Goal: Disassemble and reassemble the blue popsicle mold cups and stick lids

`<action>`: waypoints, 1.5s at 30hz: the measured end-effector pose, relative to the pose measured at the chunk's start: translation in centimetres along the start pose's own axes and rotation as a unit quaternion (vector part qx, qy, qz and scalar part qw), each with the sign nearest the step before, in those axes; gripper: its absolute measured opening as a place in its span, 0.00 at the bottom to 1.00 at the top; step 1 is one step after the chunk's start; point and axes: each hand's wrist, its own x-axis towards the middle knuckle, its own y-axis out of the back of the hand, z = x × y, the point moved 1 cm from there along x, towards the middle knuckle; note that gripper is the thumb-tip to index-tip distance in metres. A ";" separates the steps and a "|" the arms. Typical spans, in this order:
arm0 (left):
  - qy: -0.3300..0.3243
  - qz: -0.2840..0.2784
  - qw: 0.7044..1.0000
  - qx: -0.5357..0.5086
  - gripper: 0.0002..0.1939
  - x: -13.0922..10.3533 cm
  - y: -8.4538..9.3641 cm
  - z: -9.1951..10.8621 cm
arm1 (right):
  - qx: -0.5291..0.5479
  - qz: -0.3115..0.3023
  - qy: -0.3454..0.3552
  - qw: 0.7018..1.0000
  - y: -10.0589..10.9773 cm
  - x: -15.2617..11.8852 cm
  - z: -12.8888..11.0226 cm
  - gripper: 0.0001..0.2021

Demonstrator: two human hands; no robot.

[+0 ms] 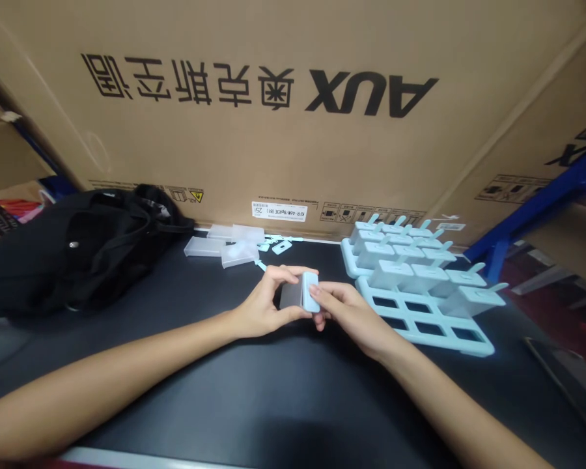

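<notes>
My left hand point(268, 303) is closed round a clear plastic popsicle mold point(291, 296), held on its side above the black table. At the mold's right end sits a light blue lid point(310, 292). My right hand point(344, 311) grips this lid, its thumb pressed on the outer face and the other fingers bent beneath. Whether the lid is fully seated on the mold I cannot tell. Right of my hands, a light blue rack point(432, 306) bears several molds with stick handles in its back slots, while front slots show bare openings. Behind it stands another rack point(350, 259) of lidded molds.
Several loose clear molds point(204, 247) lie at the back left, beside small light blue lids and sticks point(282, 247). A black bag point(78, 251) rests on the left. Large cardboard boxes point(254, 150) wall off the back, and a blue metal post point(532, 212) rises at the right.
</notes>
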 end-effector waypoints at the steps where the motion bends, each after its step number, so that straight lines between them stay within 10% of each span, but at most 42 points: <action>1: 0.003 -0.011 1.000 0.013 0.26 0.0 0.0 0.1 | 0.000 0.002 -0.002 1.000 -0.1 0.1 0.2 0.24; 10: 0.030 -0.145 0.978 0.144 0.21 0.0 -0.1 0.7 | -0.011 0.010 0.000 1.000 -0.9 0.5 1.6 0.26; 18: 0.105 -0.132 0.967 0.190 0.14 0.1 -0.1 1.5 | -0.148 -0.107 0.017 0.983 0.0 0.0 1.1 0.24; 27: 0.086 -0.199 0.936 0.278 0.15 -0.4 -0.9 2.4 | -0.635 0.125 0.108 0.754 3.0 7.6 -0.3 0.14; 35: 0.063 -0.213 0.945 0.242 0.14 -0.1 -0.5 2.7 | -0.681 0.104 0.069 0.722 2.9 12.8 -0.3 0.16; 45: 0.095 -0.156 0.967 0.178 0.17 -0.2 -0.2 2.6 | -0.666 0.103 0.051 0.737 4.5 8.4 -2.6 0.05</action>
